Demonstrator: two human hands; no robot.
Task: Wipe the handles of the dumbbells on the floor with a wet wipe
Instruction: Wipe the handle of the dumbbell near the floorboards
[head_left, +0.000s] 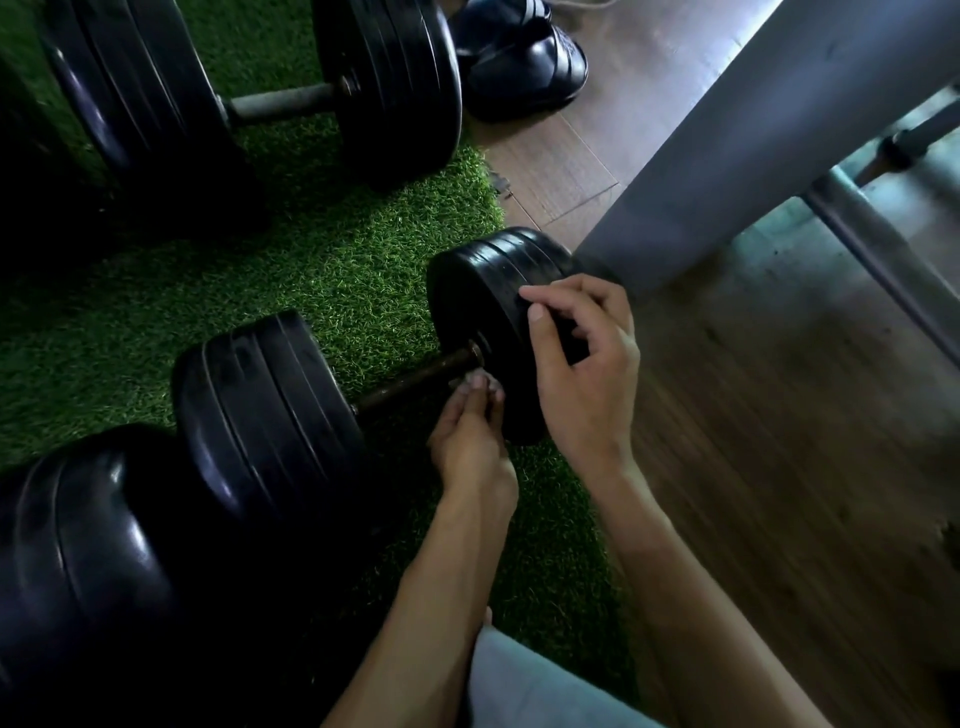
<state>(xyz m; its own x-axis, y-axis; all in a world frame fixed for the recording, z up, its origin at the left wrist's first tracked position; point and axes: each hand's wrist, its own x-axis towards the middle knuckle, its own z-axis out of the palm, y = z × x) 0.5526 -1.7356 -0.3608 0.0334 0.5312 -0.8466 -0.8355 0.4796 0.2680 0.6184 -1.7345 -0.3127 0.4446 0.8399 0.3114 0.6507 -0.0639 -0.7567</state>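
Note:
A black dumbbell lies on green turf in the middle of the head view, its dark handle (415, 380) running between two stacks of plates. My left hand (470, 441) is under the handle's right end, fingers closed on a small whitish wet wipe (475, 380) pressed against the bar. My right hand (584, 364) grips the rim of the right plate stack (483, 291), thumb and fingers curled over it. A second, larger dumbbell with a grey handle (285, 101) lies farther back at the upper left.
Another black plate stack (78, 571) sits at the lower left. Black shoes (524, 62) stand at the top on the wooden floor (779, 467). A thick grey post (753, 145) rises right of the dumbbell. The turf mat (337, 249) ends near the right plates.

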